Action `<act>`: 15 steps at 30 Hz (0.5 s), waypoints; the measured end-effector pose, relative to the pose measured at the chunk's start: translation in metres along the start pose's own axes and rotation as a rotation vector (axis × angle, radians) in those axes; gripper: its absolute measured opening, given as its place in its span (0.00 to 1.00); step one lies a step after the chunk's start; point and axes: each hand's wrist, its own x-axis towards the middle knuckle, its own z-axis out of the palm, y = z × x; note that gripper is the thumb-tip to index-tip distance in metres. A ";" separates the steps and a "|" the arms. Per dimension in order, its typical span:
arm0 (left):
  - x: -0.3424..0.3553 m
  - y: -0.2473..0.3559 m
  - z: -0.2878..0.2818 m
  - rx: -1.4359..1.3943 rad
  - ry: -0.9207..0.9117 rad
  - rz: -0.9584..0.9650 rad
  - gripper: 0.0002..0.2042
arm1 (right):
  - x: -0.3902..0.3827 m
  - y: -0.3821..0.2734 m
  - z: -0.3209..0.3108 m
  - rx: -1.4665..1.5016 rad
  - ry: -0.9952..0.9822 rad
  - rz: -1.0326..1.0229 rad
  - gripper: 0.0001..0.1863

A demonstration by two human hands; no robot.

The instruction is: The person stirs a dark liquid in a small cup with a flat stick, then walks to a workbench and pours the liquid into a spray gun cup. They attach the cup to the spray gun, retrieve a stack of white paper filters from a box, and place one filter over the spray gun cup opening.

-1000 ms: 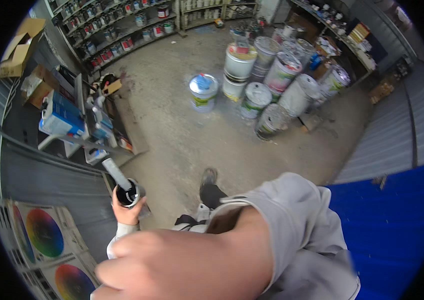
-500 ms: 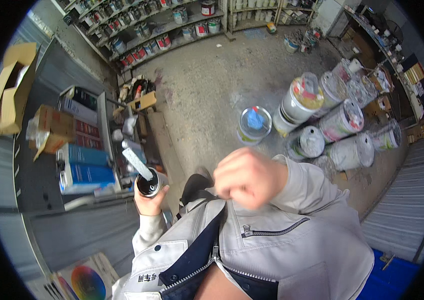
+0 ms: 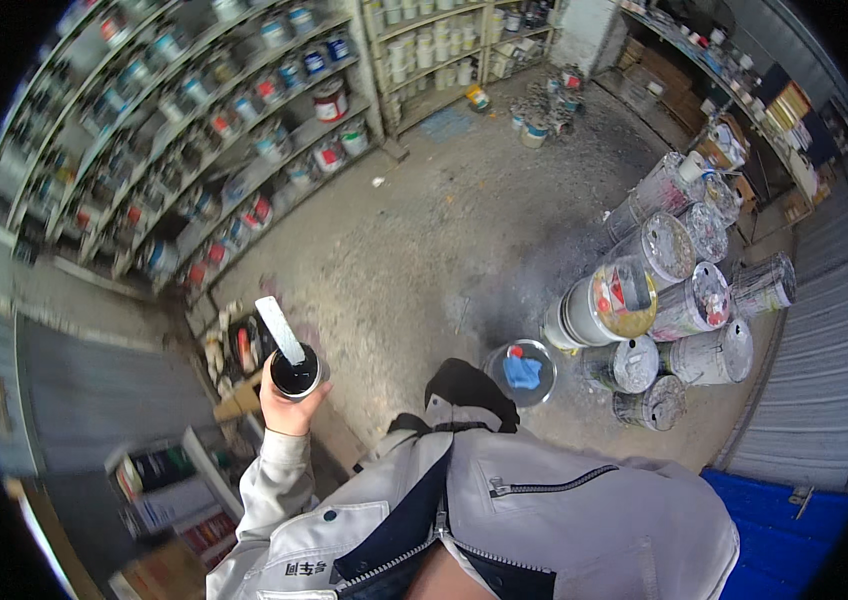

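Note:
My left hand (image 3: pixel 284 408), left of my body, is closed round a small cup (image 3: pixel 299 380) of black liquid. A pale flat stick (image 3: pixel 276 322) stands tilted in the cup, rising above its rim. My right hand is out of sight. Ahead and right of my legs, on the floor, is a round metal-topped pail (image 3: pixel 534 390) with a blue cloth (image 3: pixel 521 369) and a small red item on top.
Shelves of cans (image 3: pixel 244 107) line the upper left, with racks of pale tubs (image 3: pixel 429 48) at the back. Stacked drums (image 3: pixel 694 298) crowd the right. A cluttered bench (image 3: pixel 744 90) stands at back right. Boxes (image 3: pixel 169 575) lie lower left; a blue panel (image 3: pixel 774 540) is lower right.
My right hand moved back from across the foreground and has left the view. The view has swung left, showing more shelving. The cup and stick stay in my left hand.

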 end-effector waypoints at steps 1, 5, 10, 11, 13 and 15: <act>0.043 -0.006 0.009 -0.006 -0.029 -0.013 0.40 | 0.009 -0.007 0.001 0.111 -0.017 0.037 0.25; 0.198 -0.028 0.061 0.032 -0.077 0.036 0.38 | 0.054 -0.049 -0.073 0.400 0.058 0.082 0.24; 0.363 -0.019 0.147 -0.063 -0.084 0.017 0.40 | 0.091 -0.100 -0.247 0.676 0.297 0.025 0.23; 0.393 -0.017 0.162 0.002 -0.109 -0.028 0.40 | 0.097 -0.111 -0.281 0.727 0.345 -0.007 0.23; 0.452 -0.015 0.194 -0.001 -0.176 0.056 0.41 | 0.107 -0.128 -0.355 0.807 0.437 -0.077 0.22; 0.510 -0.015 0.227 0.082 -0.186 0.161 0.41 | 0.117 -0.138 -0.429 0.873 0.511 -0.142 0.22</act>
